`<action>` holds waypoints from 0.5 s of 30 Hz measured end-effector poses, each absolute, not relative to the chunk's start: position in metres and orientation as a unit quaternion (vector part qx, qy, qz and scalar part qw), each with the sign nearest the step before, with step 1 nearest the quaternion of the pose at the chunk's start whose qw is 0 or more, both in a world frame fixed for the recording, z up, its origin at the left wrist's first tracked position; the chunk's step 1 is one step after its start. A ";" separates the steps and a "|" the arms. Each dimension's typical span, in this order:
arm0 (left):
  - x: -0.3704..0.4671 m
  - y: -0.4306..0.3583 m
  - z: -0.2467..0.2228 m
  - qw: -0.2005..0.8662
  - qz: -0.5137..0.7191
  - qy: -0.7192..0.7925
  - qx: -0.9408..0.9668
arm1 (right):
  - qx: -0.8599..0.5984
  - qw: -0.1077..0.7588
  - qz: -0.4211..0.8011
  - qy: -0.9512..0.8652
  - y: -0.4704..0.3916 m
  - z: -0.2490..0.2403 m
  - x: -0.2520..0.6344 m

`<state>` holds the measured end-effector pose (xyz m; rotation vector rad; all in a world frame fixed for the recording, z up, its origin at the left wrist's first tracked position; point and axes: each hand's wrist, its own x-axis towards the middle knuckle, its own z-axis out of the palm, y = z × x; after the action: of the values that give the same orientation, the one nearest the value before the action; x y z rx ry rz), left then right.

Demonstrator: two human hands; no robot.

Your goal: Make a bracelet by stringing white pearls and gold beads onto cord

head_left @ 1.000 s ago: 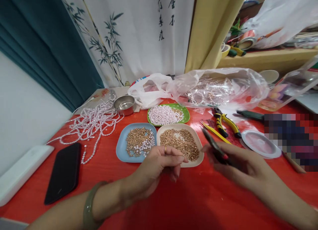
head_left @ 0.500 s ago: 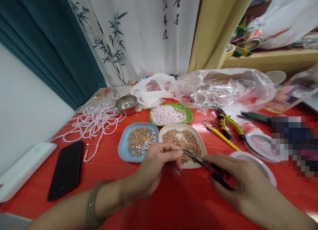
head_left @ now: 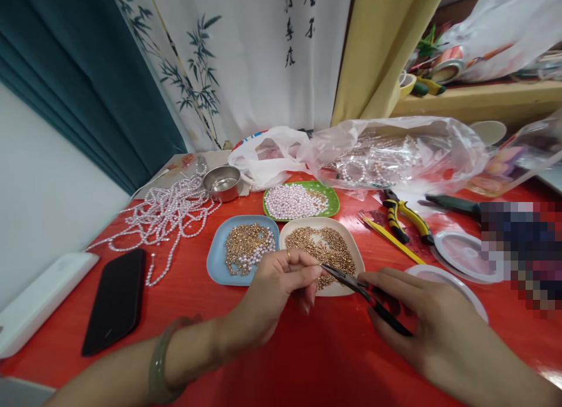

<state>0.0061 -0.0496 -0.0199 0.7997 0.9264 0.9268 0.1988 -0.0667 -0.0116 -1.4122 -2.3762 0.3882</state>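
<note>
My right hand (head_left: 413, 307) is closed around black-handled needle-nose pliers (head_left: 351, 281), whose jaws point left. Thumb and index finger of my left hand (head_left: 285, 284) pinch something at the tip of the jaws; it is too small to name. Both hands are above the front of the cream plate (head_left: 359, 260), which holds gold beads (head_left: 338, 249). Left of it, a blue plate (head_left: 216, 260) carries gold pieces (head_left: 241, 243) and pearl beads (head_left: 260, 255). Behind them a green plate (head_left: 334, 203) bears pinkish pearl beads (head_left: 292, 202).
Strands of pearl beads (head_left: 171, 208) lie at left beside a metal bowl (head_left: 222, 183). A black phone (head_left: 115, 301) rests nearer. To the right are yellow-black pliers (head_left: 406, 216), yellow tweezers (head_left: 390, 237) and white spools (head_left: 465, 255). Plastic bags (head_left: 395, 155) line the back.
The view has shifted very slightly. Both hands keep almost the same pose, with the plier tips still at my left fingertips.
</note>
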 end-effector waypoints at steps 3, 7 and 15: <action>0.006 -0.049 -0.021 0.715 0.415 0.423 0.370 | -0.493 0.176 0.138 -0.841 -0.066 -0.013 0.198; 0.006 -0.050 -0.022 0.710 0.412 0.427 0.379 | -0.489 0.174 0.145 -0.842 -0.066 -0.013 0.198; 0.006 -0.050 -0.020 0.694 0.420 0.419 0.407 | -0.492 0.181 0.207 -0.826 -0.066 -0.013 0.195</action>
<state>0.0064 -0.0496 -0.0204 0.9086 0.9345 0.9386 0.1950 -0.0655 -0.0127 -1.3902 -2.3329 0.5835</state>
